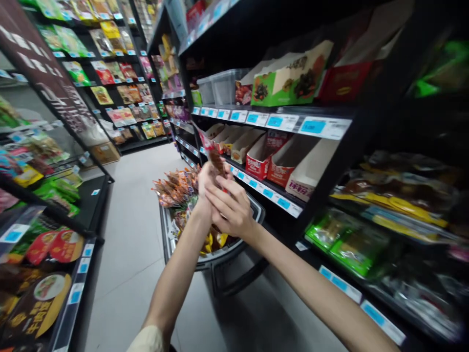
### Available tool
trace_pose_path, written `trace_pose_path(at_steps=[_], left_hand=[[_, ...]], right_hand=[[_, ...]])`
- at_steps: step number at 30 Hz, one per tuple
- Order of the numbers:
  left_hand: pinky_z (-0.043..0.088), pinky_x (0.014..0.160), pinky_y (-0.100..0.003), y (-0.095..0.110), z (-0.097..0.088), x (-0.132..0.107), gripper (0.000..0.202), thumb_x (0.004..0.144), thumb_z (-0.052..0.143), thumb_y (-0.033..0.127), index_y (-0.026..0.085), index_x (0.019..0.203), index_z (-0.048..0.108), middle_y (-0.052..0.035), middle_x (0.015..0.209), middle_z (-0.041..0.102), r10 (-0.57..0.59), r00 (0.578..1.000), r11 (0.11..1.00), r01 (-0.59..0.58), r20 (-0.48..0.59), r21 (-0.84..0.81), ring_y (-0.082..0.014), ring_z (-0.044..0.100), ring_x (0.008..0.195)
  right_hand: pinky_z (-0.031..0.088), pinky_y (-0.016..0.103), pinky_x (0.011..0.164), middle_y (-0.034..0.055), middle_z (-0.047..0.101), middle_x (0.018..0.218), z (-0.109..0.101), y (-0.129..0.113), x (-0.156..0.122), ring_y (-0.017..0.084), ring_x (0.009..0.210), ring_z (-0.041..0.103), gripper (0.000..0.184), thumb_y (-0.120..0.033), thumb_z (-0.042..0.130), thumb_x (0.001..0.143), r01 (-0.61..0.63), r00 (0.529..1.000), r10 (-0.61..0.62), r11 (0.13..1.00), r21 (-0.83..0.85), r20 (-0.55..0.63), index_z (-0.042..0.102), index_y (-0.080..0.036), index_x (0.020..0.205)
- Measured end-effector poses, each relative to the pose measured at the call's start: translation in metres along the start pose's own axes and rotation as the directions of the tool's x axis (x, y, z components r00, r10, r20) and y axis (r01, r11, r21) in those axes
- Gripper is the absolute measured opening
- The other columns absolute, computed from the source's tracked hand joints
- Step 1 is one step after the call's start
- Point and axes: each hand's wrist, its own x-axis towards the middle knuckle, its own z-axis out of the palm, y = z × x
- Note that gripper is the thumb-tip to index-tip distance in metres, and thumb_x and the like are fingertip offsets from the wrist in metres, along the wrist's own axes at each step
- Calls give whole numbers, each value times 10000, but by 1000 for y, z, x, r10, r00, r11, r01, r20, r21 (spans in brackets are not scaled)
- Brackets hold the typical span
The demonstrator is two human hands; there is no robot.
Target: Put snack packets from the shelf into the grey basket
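My hands meet in the middle of the view, above a shopping basket [166, 244]. A slim snack packet [215, 159], red and clear with something brown inside, stands up out of my left hand [205, 188], whose fingers are closed round its lower part. My right hand [232, 205] presses against the left from the right side, its fingers bent over the packet's lower end. A bit of red wrapping shows between the fingers; the rest is hidden. Inside the basket lie many orange-brown snack packets [176, 185] and some yellow packets [216, 242] below my hands.
Right of the basket, a dark shelf unit holds open cardboard display boxes [258, 161], a green box [286, 85] and clear plastic bins [222, 88]. Green packs [353, 249] lie on the near right shelf. Racks of bagged food line the left, beside the grey floor [128, 234].
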Motion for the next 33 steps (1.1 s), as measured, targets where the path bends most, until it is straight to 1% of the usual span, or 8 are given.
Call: trace_pose_path(at_steps=[5, 9, 14, 17, 21, 23, 27, 33], left_hand=[[557, 1005, -334, 7, 32, 30, 444, 839, 668, 586, 217, 1079, 618, -57, 1163, 700, 181, 960, 955, -223, -213, -196, -220, 675, 1156], [532, 1032, -355, 7, 40, 29, 664, 627, 918, 455, 220, 1139, 566, -50, 1137, 690, 291, 930, 955, -298, -226, 1, -240, 671, 1155], [590, 941, -399, 9, 39, 34, 668, 596, 943, 420, 188, 1115, 595, -54, 1064, 704, 292, 941, 944, -254, -170, 212, -250, 706, 1021], [604, 920, -442, 16, 30, 46, 528, 651, 909, 393, 185, 1064, 654, -58, 1018, 718, 229, 973, 941, -212, -36, 264, -261, 710, 983], [596, 880, -434, 19, 13, 80, 275, 753, 801, 389, 193, 932, 730, -55, 910, 716, 127, 965, 871, -220, 230, 440, -251, 696, 915], [560, 929, -437, 14, 5, 106, 220, 745, 777, 380, 203, 874, 756, -58, 970, 712, 143, 915, 790, -335, 378, 514, -245, 679, 934], [499, 1017, -428, -4, 0, 160, 225, 686, 780, 418, 225, 801, 792, -78, 1102, 657, 189, 811, 708, -503, 554, 495, -255, 634, 1027], [520, 975, -346, -43, 23, 220, 277, 727, 606, 174, 177, 937, 787, -88, 1040, 726, 186, 891, 784, -388, 414, 484, -222, 663, 1018]], right_hand=[[418, 516, 1196, 132, 576, 1462, -2, 24, -13, 256, 1490, 399, 490, -144, 418, 968, -239, 970, 244, 965, 106, -27, 524, -133, 1446], [478, 450, 1151, 115, 643, 1380, -7, 41, -22, 204, 1404, 515, 444, -99, 380, 973, -241, 968, 248, 957, 162, -27, 601, -156, 1353], [555, 356, 1012, 70, 756, 1148, -20, 63, -40, 165, 1121, 696, 301, -117, 451, 953, -234, 953, 175, 944, 232, 248, 724, -182, 1061], [552, 288, 927, 55, 764, 1107, -30, 67, -61, 147, 1009, 720, 270, -112, 480, 935, -387, 811, 207, 891, 237, 547, 730, -169, 1018], [500, 294, 922, 50, 760, 1090, -40, 46, -94, 179, 1025, 702, 244, -154, 548, 943, -545, 429, 185, 833, 90, 884, 731, -183, 1102], [461, 347, 972, 78, 751, 1087, -40, 31, -106, 198, 1021, 687, 258, -214, 503, 1001, -556, 322, 207, 831, 8, 924, 722, -164, 1127], [424, 407, 1032, 101, 734, 1062, -32, 12, -112, 215, 1042, 649, 302, -276, 463, 1033, -593, 299, 334, 799, -100, 894, 718, -134, 1109], [317, 412, 1236, 118, 609, 1413, -72, -17, -81, 246, 1411, 457, 400, -263, 534, 978, -717, 250, 441, 682, -141, 862, 631, -119, 1339]])
